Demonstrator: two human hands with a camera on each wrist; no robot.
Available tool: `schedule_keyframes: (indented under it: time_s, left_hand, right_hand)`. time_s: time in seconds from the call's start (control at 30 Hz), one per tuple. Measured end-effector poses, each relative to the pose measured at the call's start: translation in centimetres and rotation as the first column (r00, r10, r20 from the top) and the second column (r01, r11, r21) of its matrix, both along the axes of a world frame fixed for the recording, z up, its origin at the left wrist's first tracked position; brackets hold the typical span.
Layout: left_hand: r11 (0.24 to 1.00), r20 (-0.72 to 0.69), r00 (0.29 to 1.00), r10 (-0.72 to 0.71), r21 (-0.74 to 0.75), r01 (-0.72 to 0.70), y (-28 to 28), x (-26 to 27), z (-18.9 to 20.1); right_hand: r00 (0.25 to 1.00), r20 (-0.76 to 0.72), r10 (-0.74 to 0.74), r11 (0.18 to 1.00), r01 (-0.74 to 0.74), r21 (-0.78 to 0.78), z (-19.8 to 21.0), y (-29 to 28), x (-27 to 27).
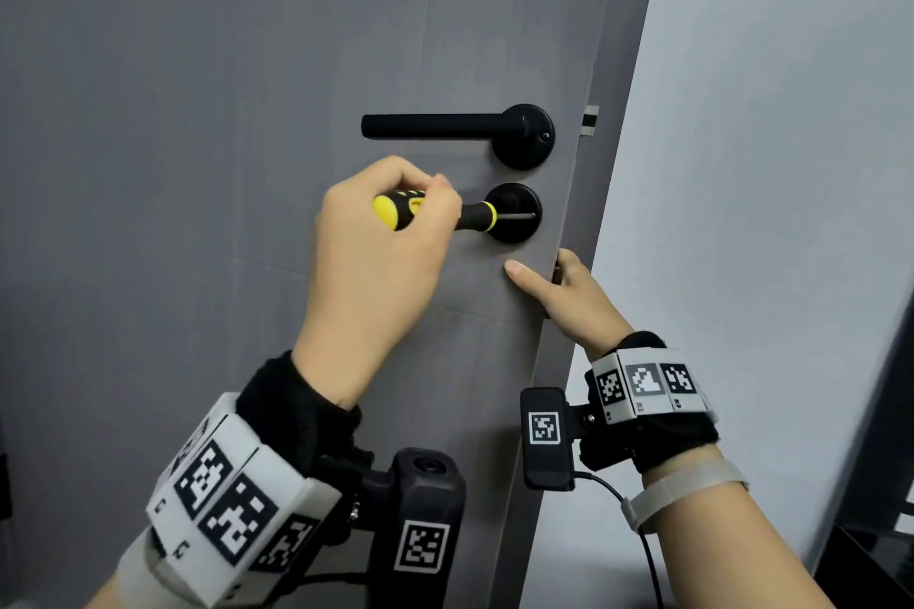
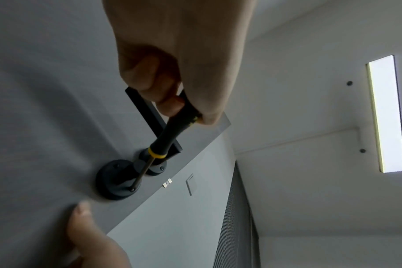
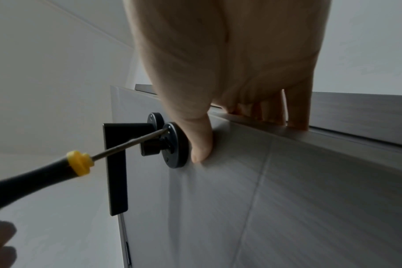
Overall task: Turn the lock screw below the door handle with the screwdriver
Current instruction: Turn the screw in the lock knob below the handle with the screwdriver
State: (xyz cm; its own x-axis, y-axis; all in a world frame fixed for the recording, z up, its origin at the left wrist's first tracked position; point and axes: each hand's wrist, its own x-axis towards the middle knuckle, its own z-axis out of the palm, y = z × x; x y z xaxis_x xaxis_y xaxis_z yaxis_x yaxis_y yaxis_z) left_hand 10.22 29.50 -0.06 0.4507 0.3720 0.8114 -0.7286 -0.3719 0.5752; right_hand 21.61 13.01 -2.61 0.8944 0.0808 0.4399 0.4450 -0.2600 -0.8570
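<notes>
Step in hand, turning: my left hand (image 1: pixel 376 237) grips the screwdriver (image 1: pixel 435 213), tip seated in the lock screw (image 2: pixel 132 189) on the round plate (image 1: pixel 514 213) below the door handle (image 1: pixel 445 126); my right hand (image 1: pixel 569 292) clasps the door (image 1: pixel 247 64) edge; next, I judge, steady inward pressure while twisting.

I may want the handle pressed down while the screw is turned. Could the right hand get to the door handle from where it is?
Probably yes. The right hand grips the door edge just below the lock plate; the handle is free, but it would have to let go and pass the screwdriver.
</notes>
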Motion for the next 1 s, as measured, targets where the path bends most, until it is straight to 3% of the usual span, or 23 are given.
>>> schedule_keyframes:
  time_s: [0.07,0.17,0.3,0.4,0.57,0.67,0.77,0.87,1.0]
  left_hand:
    - [0.998,0.012,0.999,0.034,-0.051,-0.033,-0.2,-0.1,0.2]
    - [0.998,0.065,0.995,0.069,-0.006,-0.068,-0.9,-0.7,0.7]
    - [0.982,0.12,0.99,0.07,0.167,-0.09,-1.3,-1.8,0.8]
    - [0.906,0.171,0.983,0.067,0.402,-0.132,-0.9,-2.6,0.3]
    - [0.895,0.141,0.99,0.016,0.439,-0.077,-0.2,-1.9,0.4]
    - [0.956,0.105,0.993,-0.053,0.293,0.02,0.9,-1.1,0.2]
    - [0.983,0.144,0.974,-0.175,-0.03,0.181,1.6,-0.4,-0.8]
    - [0.915,0.099,0.938,-0.331,-0.209,0.345,2.1,0.4,-2.3]
    - [0.773,0.052,0.832,-0.553,-0.34,0.535,2.4,2.5,-4.3]
  right_hand:
    - [1.0,0.004,0.006,1.0,-0.006,-0.008,0.1,0.0,-0.3]
    - [1.0,0.009,0.006,1.0,-0.006,-0.012,0.1,0.2,-0.6]
    - [1.0,-0.009,-0.002,0.999,0.002,-0.036,0.2,0.3,-0.9]
    - [1.0,-0.017,-0.013,0.998,0.012,-0.063,0.5,-0.1,-0.9]
    - [1.0,-0.001,-0.03,0.996,0.03,-0.079,0.7,0.1,-1.3]
    - [0.999,-0.009,-0.034,0.998,0.034,-0.059,0.5,0.3,-1.4]
    - [1.0,-0.012,-0.018,0.999,0.018,-0.035,0.3,0.2,-1.2]
    - [0.999,0.014,-0.028,0.998,0.029,-0.055,0.0,0.1,-1.1]
    - [0.998,0.039,-0.047,0.993,0.051,-0.105,-1.0,-0.3,-1.0]
